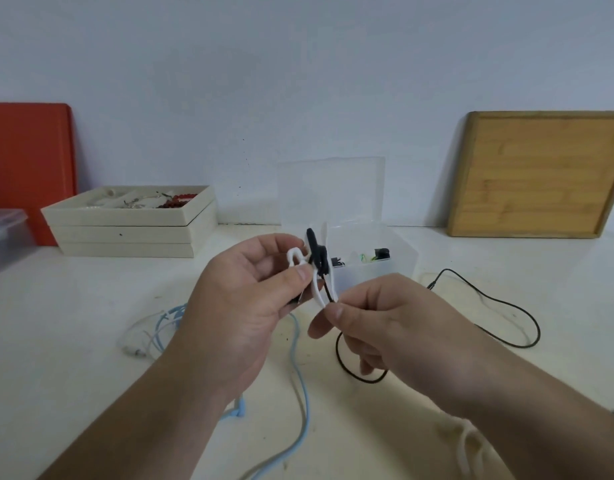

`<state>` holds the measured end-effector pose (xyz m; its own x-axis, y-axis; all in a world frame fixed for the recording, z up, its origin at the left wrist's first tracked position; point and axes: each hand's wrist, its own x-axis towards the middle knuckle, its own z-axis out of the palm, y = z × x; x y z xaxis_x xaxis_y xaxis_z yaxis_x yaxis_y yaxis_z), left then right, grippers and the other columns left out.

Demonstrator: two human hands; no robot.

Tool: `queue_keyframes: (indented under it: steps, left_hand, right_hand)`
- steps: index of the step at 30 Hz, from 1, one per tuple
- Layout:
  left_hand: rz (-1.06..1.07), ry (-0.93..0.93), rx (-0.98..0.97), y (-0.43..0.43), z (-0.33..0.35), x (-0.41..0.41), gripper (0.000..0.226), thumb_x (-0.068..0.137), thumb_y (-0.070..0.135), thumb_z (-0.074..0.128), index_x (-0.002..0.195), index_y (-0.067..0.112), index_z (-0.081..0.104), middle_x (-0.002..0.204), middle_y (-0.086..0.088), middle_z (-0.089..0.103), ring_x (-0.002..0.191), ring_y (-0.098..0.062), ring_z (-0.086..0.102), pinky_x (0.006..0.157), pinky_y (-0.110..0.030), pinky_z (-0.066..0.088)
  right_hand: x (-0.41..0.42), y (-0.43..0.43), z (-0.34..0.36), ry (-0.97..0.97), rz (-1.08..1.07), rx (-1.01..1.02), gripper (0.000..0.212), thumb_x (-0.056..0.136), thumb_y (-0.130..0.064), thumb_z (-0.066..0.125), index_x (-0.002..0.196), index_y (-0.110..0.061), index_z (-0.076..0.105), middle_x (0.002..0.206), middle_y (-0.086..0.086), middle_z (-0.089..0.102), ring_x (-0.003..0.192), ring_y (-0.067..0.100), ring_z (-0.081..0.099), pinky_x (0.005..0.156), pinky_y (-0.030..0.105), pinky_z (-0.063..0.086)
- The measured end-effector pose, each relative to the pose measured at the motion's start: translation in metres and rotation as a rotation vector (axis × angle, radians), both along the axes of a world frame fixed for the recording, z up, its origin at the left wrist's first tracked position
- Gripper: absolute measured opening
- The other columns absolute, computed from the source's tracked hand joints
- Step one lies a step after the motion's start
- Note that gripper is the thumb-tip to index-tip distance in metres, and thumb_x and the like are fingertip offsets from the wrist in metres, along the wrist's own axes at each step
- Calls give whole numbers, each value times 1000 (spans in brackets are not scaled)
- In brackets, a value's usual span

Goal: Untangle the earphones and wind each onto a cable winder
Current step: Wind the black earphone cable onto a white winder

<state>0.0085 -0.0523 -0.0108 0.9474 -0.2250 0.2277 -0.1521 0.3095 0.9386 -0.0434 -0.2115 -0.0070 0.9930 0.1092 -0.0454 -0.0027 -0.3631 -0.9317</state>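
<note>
My left hand [243, 299] pinches a white cable winder [300, 263] above the table, with the black earbuds [317, 254] pressed against it. My right hand [395, 323] pinches the winder's lower end together with the black earphone cable [499, 303], which trails down under the hand and loops across the table to the right, ending in a plug. A light blue earphone cable [302, 393] lies on the table below my left hand, tangled with a white cable [139, 337] at the left. Another white cable winder [468, 441] lies on the table at the lower right.
An open clear plastic box [371, 268] with small items stands just behind my hands. Stacked beige trays [132, 233] of jewellery sit at the back left, beside a red board [28, 161] and a clear bin [4, 237]. A wooden board [540, 174] leans on the wall at the right.
</note>
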Motion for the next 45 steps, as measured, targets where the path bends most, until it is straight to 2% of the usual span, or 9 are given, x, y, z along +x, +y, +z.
queue_keyframes:
  steps: [6, 10, 13, 15, 17, 20, 26, 29, 45]
  left_hand:
    - [150, -170, 357, 4, -2, 0, 28, 82, -3, 74, 93, 23, 74, 87, -3, 77, 87, -33, 71, 91, -56, 55]
    - [85, -188, 414, 3, 0, -3, 31, 81, -7, 72, 88, 23, 76, 88, 0, 78, 89, -22, 73, 89, -39, 57]
    - [-21, -192, 405, 0, 1, -7, 33, 78, -12, 71, 86, 20, 77, 88, -1, 78, 89, -16, 74, 86, -30, 59]
    - [-108, -193, 376, -2, 1, -10, 29, 75, -9, 75, 87, 18, 77, 89, -2, 78, 88, -15, 73, 84, -25, 57]
    - [-178, -172, 325, -4, -1, -11, 29, 68, 1, 73, 89, 20, 77, 89, -2, 77, 86, -14, 72, 78, -21, 55]
    - [-239, -129, 229, -3, -2, -9, 30, 65, 0, 70, 89, 17, 78, 89, -4, 76, 82, -14, 70, 72, -21, 55]
    - [-199, -89, 68, -4, -1, -7, 31, 65, 0, 70, 87, 19, 80, 91, -13, 76, 83, -23, 70, 76, -30, 57]
    - [-82, -63, 34, -4, -3, -4, 29, 66, 3, 72, 89, 18, 79, 92, -13, 77, 83, -22, 71, 74, -27, 57]
    - [100, -38, 194, 0, -3, 3, 29, 83, -11, 66, 95, 14, 75, 89, -9, 78, 76, -19, 71, 66, -25, 55]
  right_hand:
    - [-3, -12, 13, -100, 0, 154, 29, 95, -25, 64, 75, -7, 75, 47, -6, 34, 44, 10, 29, 52, 28, 35]
    - [-4, -32, 26, -209, -116, 364, 22, 84, -17, 63, 69, -5, 73, 51, -1, 29, 47, 14, 20, 42, 23, 20]
    - [-4, -37, 26, -340, -280, 104, 25, 89, -27, 64, 71, -12, 74, 50, 1, 34, 48, 25, 23, 44, 33, 22]
    - [-3, -36, 26, -421, -379, -98, 27, 91, -33, 67, 72, -17, 74, 46, -2, 36, 42, 20, 28, 41, 26, 26]
    - [-1, -35, 24, -457, -425, -129, 25, 92, -29, 66, 71, -16, 73, 41, -9, 34, 37, 7, 26, 36, 14, 23]
    - [3, -35, 19, -417, -444, -89, 25, 92, -28, 68, 72, -14, 72, 43, -7, 33, 36, 8, 23, 34, 15, 20]
    - [7, -23, 4, -76, -157, -317, 36, 98, -37, 58, 65, -31, 71, 57, 0, 42, 49, 16, 34, 45, 24, 28]
    - [6, -10, -5, -12, 56, -329, 35, 103, -30, 50, 77, -22, 72, 56, -6, 46, 52, 13, 39, 53, 27, 33]
    - [-9, -19, 21, -239, 197, -240, 30, 92, -40, 62, 73, -18, 72, 50, -8, 31, 48, 13, 28, 47, 24, 25]
